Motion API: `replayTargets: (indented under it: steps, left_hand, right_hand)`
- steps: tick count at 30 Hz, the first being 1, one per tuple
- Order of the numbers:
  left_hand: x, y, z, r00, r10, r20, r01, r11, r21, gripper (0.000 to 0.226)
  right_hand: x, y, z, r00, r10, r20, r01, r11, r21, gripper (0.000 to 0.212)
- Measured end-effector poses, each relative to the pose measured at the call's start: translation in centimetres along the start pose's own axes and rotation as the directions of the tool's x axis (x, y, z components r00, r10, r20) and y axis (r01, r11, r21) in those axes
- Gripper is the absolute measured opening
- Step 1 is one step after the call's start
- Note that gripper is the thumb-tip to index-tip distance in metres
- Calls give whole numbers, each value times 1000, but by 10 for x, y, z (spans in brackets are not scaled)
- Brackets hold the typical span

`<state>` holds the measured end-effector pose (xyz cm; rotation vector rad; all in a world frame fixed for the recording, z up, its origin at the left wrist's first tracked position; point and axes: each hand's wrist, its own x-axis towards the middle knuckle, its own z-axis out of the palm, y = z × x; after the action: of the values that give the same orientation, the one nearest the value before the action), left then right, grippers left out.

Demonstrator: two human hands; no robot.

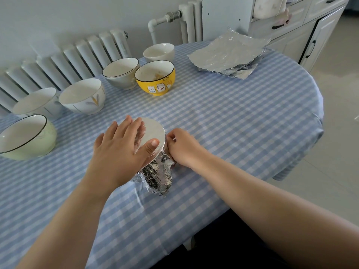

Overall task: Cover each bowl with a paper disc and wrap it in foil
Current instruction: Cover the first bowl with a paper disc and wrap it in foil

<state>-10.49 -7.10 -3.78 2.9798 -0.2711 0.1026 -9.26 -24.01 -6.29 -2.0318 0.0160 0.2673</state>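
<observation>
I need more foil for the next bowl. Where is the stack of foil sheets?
In the head view the foil sheets lie at the far right of the table, beyond the yellow bowl and near the white cabinet.

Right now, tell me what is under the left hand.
The left hand presses flat on a white paper disc, with crumpled foil wrapped beneath it. The bowl itself is hidden by disc, foil and hand.
</observation>
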Motion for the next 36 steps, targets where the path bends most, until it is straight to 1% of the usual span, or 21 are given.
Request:
replayTargets:
  steps: [2,6,11,14,16,19,24,27,31,33,36]
  left_hand:
    - [0,0,0,1000,-1,2,1,1000,0,102]
    - [0,1,0,1000,-3,6,3,1000,3,102]
    - [0,1,0,1000,-4,9,4,1000,5,101]
    - [0,0,0,1000,-8,6,8,1000,0,101]
    - [1,0,0,1000,-9,10,9,1000,-2,101]
    - [1,1,-1,1000,-13,14,13,1000,3,102]
    - [1,2,-1,1000,-13,20,13,1000,9,103]
    - [1,2,-2,1000,-12,27,12,1000,24,101]
    - [1,2,-3,999,-10,31,10,1000,24,100]
    - [1,1,-3,999,-11,38,10,1000,22,100]
    - [1,1,-2,999,-11,37,10,1000,15,99]
  right_hand:
    - [2,-2,-1,999,11,40,-9,999,-48,26]
    - [2,-3,-4,994,20,110,-12,997,-71,28]
    - [4,-5,-4,992,14,126,7,987,-160,28]
    - [6,-5,-1,994,19,109,1,982,-187,31]
    - [6,-4,0,996,13,85,3,982,-189,28]
    - [3,-2,2,1000,-3,12,5,985,-173,24]
    - [1,-3,-1,997,15,-73,-25,989,-145,30]
    - [1,-2,-3,997,36,-75,-42,996,-80,35]
    - [4,5,-3,995,42,-89,-36,997,66,20]
    - [2,6,-5,995,26,-100,-22,999,39,20]
    - [-9,1,-13,996,-50,-77,41,992,-122,32]
